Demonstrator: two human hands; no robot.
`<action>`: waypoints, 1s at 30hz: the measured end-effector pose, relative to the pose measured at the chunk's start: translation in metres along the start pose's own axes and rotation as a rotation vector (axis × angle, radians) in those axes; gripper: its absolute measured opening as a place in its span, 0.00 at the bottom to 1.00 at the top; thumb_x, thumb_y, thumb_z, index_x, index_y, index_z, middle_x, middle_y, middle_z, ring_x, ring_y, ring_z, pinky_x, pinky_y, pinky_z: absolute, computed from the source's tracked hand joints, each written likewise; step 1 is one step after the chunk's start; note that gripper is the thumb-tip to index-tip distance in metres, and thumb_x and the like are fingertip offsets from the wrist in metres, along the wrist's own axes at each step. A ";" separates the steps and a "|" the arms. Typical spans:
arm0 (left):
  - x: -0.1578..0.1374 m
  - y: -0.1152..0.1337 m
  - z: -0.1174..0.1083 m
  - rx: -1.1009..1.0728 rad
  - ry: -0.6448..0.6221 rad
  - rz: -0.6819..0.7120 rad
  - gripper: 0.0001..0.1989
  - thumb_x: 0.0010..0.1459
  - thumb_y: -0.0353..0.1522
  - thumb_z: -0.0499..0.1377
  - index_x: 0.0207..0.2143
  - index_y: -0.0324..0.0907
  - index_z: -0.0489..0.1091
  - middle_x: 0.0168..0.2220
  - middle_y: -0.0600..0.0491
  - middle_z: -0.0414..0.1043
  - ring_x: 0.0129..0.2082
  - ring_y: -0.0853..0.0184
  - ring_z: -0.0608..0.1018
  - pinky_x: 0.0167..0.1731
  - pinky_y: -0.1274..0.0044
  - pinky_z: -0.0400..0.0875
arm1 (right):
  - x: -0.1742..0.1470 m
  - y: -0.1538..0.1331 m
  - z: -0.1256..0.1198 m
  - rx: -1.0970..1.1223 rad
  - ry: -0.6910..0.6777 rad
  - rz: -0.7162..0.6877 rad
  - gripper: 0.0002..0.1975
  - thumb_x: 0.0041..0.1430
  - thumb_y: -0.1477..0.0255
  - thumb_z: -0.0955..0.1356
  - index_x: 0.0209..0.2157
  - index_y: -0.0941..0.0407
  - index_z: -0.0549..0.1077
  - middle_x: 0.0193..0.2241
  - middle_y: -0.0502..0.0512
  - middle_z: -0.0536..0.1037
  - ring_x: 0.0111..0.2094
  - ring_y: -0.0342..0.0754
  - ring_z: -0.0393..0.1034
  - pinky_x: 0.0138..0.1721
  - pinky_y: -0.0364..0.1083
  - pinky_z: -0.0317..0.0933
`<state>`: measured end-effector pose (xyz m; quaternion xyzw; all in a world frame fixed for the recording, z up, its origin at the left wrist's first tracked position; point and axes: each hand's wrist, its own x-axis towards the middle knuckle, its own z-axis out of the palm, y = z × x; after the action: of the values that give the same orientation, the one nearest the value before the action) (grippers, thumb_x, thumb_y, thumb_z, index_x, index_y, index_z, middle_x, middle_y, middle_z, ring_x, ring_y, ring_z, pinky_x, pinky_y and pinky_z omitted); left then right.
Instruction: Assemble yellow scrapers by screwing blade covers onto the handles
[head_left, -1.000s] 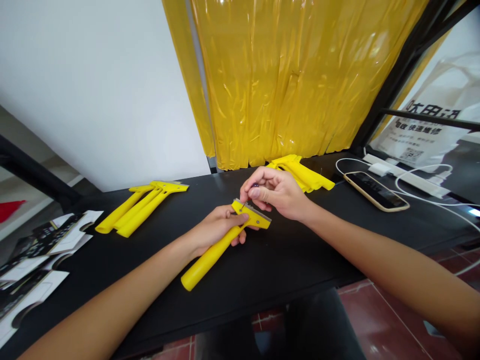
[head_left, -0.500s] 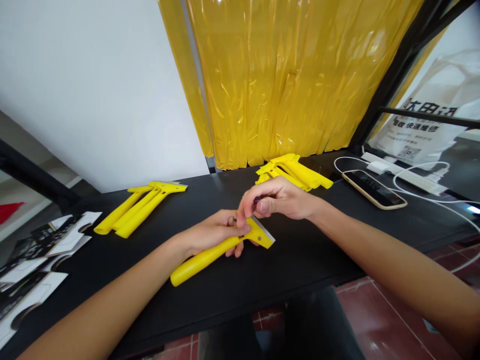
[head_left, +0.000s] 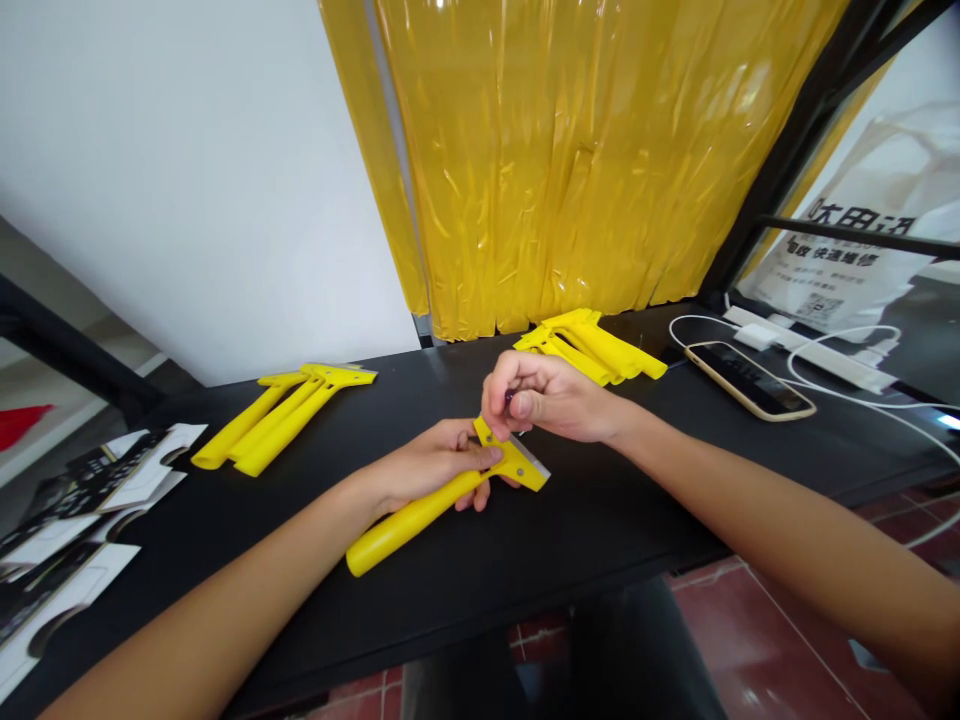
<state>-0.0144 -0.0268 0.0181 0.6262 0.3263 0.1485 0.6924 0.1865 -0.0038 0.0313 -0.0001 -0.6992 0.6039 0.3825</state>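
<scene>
My left hand (head_left: 442,462) is closed around the neck of a yellow scraper (head_left: 409,520), thumb on its flat head. The handle points toward the lower left, and a metal blade edge (head_left: 534,460) runs along the head's right side. Two screws show on the head. Just above it, my right hand (head_left: 547,395) is closed in a pinch on a small dark-handled tool (head_left: 511,397), apparently a screwdriver, mostly hidden by the fingers. Three yellow scrapers (head_left: 281,415) lie side by side on the left. Behind my right hand is a pile of several more yellow scrapers (head_left: 592,345).
The black table (head_left: 600,530) carries printed card sleeves (head_left: 67,560) at the left. On the right are a phone (head_left: 750,380), a white power strip (head_left: 817,350) with cables, and a white plastic bag (head_left: 847,240). A yellow strip curtain (head_left: 585,170) hangs behind.
My right hand has drawn back slightly from the scraper's head, uncovering the upper screw. My left hand still grips the scraper in nearly the same place.
</scene>
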 end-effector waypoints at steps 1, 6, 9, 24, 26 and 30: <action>0.000 0.000 -0.001 0.007 -0.008 0.003 0.14 0.64 0.38 0.60 0.41 0.35 0.75 0.23 0.50 0.76 0.18 0.72 0.73 0.20 0.81 0.66 | -0.001 -0.001 0.000 -0.010 -0.008 0.013 0.09 0.65 0.66 0.69 0.39 0.58 0.71 0.31 0.52 0.76 0.29 0.40 0.68 0.29 0.40 0.58; -0.004 0.002 0.001 0.047 -0.110 -0.015 0.15 0.64 0.40 0.60 0.40 0.36 0.76 0.24 0.49 0.76 0.20 0.71 0.74 0.21 0.81 0.67 | -0.004 -0.008 -0.003 -0.048 -0.088 0.067 0.12 0.63 0.63 0.70 0.35 0.59 0.75 0.29 0.51 0.74 0.29 0.41 0.66 0.31 0.41 0.61; -0.007 0.003 0.006 0.034 -0.170 -0.049 0.15 0.64 0.41 0.60 0.41 0.37 0.76 0.32 0.47 0.79 0.21 0.71 0.75 0.21 0.81 0.68 | -0.004 -0.015 -0.002 -0.048 -0.191 0.072 0.12 0.63 0.64 0.70 0.35 0.59 0.77 0.28 0.52 0.74 0.29 0.41 0.66 0.34 0.43 0.63; -0.006 0.004 0.020 -0.069 -0.120 -0.092 0.13 0.64 0.38 0.60 0.37 0.36 0.78 0.31 0.47 0.78 0.19 0.74 0.73 0.19 0.83 0.65 | 0.001 -0.011 0.019 0.120 -0.136 0.087 0.13 0.71 0.60 0.61 0.44 0.56 0.68 0.29 0.51 0.73 0.28 0.43 0.66 0.34 0.44 0.61; -0.004 0.002 0.022 -0.111 -0.036 -0.066 0.13 0.64 0.37 0.60 0.37 0.35 0.77 0.28 0.47 0.78 0.19 0.73 0.73 0.18 0.83 0.65 | 0.003 -0.004 0.024 0.112 0.027 0.041 0.12 0.70 0.61 0.63 0.39 0.56 0.68 0.32 0.52 0.73 0.31 0.43 0.65 0.36 0.45 0.60; 0.000 -0.002 0.024 -0.128 0.095 -0.021 0.12 0.63 0.35 0.60 0.37 0.33 0.74 0.21 0.49 0.74 0.16 0.73 0.71 0.17 0.83 0.63 | 0.007 0.000 0.031 0.206 0.207 0.018 0.16 0.70 0.62 0.63 0.30 0.57 0.69 0.31 0.50 0.65 0.30 0.43 0.59 0.35 0.45 0.57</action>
<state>0.0004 -0.0451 0.0160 0.5696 0.3553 0.1914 0.7161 0.1650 -0.0272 0.0356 -0.0295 -0.5903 0.6727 0.4451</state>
